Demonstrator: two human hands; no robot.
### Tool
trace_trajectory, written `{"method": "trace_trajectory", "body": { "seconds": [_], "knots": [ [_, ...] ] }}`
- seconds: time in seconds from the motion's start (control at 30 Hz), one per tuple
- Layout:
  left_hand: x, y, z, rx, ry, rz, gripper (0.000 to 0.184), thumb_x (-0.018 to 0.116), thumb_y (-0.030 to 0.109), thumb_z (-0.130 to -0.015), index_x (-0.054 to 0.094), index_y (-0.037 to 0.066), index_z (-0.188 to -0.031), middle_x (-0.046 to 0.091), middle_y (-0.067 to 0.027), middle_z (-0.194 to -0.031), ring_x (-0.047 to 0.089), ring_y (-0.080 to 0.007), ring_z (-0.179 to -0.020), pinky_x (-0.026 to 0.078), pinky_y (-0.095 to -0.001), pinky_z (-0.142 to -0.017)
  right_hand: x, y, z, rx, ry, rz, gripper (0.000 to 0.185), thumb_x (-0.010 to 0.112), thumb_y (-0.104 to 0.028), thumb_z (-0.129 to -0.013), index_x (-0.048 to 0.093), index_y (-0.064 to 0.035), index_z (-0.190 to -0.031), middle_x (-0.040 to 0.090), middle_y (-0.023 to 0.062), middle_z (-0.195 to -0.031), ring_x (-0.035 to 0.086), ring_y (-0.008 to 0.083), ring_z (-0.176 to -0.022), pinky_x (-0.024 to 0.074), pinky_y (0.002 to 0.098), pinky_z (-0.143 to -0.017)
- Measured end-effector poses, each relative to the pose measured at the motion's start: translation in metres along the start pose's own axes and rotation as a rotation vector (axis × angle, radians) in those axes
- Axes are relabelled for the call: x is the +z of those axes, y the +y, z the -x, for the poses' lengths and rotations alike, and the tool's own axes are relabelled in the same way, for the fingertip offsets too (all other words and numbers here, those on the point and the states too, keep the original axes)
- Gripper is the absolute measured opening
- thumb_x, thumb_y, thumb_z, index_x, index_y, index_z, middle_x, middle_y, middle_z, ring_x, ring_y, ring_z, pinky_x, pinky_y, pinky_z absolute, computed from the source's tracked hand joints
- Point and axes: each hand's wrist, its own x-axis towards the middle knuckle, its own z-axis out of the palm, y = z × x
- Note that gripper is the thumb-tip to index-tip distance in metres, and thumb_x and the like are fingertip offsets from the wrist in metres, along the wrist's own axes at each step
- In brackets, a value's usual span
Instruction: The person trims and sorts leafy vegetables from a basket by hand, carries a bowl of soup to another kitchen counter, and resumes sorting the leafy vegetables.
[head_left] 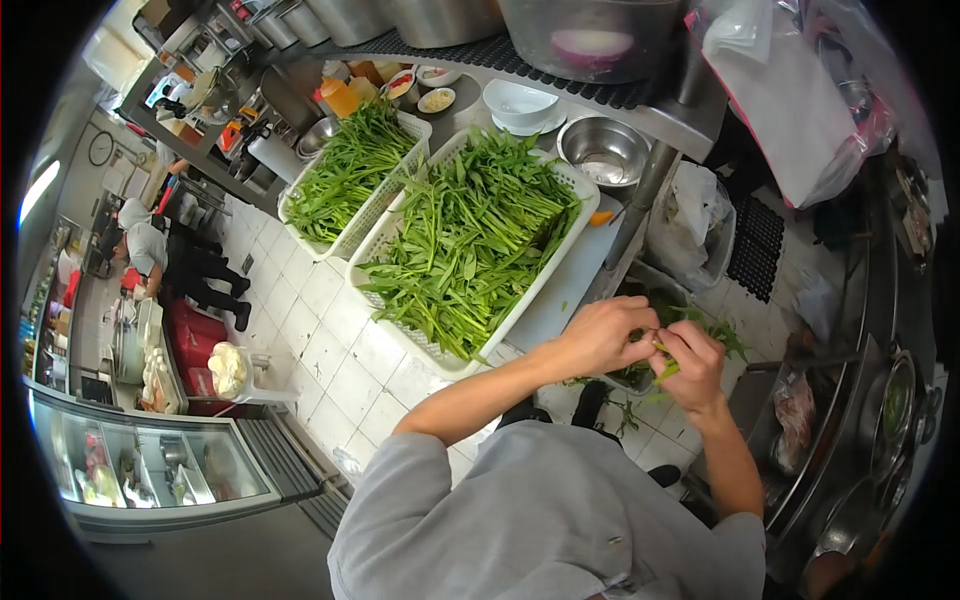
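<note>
My left hand [610, 335] and my right hand [692, 358] are close together, fingers pinched on a leafy green stem [664, 372]. Leaves of it stick out to the right, beyond my right hand. Beneath my hands sits a bin [640, 290] with dark greens in it, partly hidden by my fingers; some stems hang over its near side. To the left, a large white perforated basket [455, 366] is heaped with cut leafy green stems [480, 230]. Behind it, a second white basket [335, 250] holds more of the same greens [355, 165].
A steel bowl [603, 150] and white bowls [518, 102] stand past the baskets, under a shelf with pots. A cutting board [565, 285] lies beside the large basket. At right are a lined bin [690, 225] and a stove [850, 440]. Another person [150, 250] stands far left.
</note>
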Motion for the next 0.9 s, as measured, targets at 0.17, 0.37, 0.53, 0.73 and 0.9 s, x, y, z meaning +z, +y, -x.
{"method": "trace_trajectory", "body": {
  "seconds": [0.17,0.37,0.53,0.73,0.9],
  "knots": [
    [0.032,-0.009,-0.013,-0.04,0.04,0.247,0.017,0.062,0.015,-0.085,0.064,0.001,-0.092,0.059,-0.0125,-0.082,0.058,-0.0259,-0.066,0.046,-0.0368,-0.058,0.0,0.018,0.026,0.033,0.098,0.01,0.026,0.071,0.006,-0.063,0.068,0.0036,-0.088,0.059,0.0099,-0.078,0.061,0.0262,-0.065,0.0487,0.0351,-0.055],
    [0.07,-0.018,-0.018,-0.213,0.071,0.583,0.016,0.063,0.015,-0.082,0.065,0.0,-0.088,0.064,-0.0146,-0.08,0.062,-0.0238,-0.066,0.049,-0.0349,-0.061,0.005,0.024,0.053,0.092,0.216,0.054,0.025,0.074,0.002,-0.073,0.071,0.0023,-0.098,0.061,0.0125,-0.081,0.06,0.0294,-0.067,0.049,0.0371,-0.059],
    [0.1,-0.032,-0.025,-0.177,0.151,0.373,0.021,0.065,0.02,-0.079,0.065,0.0,-0.084,0.064,-0.0178,-0.078,0.064,-0.0295,-0.069,0.051,-0.0384,-0.064,0.021,0.045,0.079,0.128,0.256,0.048,0.017,0.068,0.004,-0.082,0.067,0.0035,-0.099,0.061,0.0137,-0.08,0.059,0.0299,-0.066,0.0464,0.0381,-0.056],
    [0.103,-0.093,-0.026,-0.462,0.342,0.221,0.02,0.066,0.024,-0.08,0.067,0.004,-0.084,0.067,-0.0179,-0.084,0.065,-0.0392,-0.079,0.051,-0.0447,-0.067,0.026,0.049,0.094,0.429,0.238,0.079,0.011,0.064,0.006,-0.085,0.065,0.0097,-0.096,0.062,0.0151,-0.079,0.06,0.0227,-0.069,0.049,0.0352,-0.06],
    [0.085,-0.093,-0.014,-0.463,0.036,-0.243,0.037,0.068,0.023,-0.081,0.067,0.008,-0.114,0.071,-0.0171,-0.095,0.068,-0.0383,-0.09,0.055,-0.048,-0.077,0.029,0.084,0.114,0.83,0.326,-0.293,0.015,0.062,-0.014,-0.097,0.063,0.0006,-0.095,0.055,0.0017,-0.074,0.051,0.0135,-0.062,0.0435,0.0304,-0.056]
  ]
}}
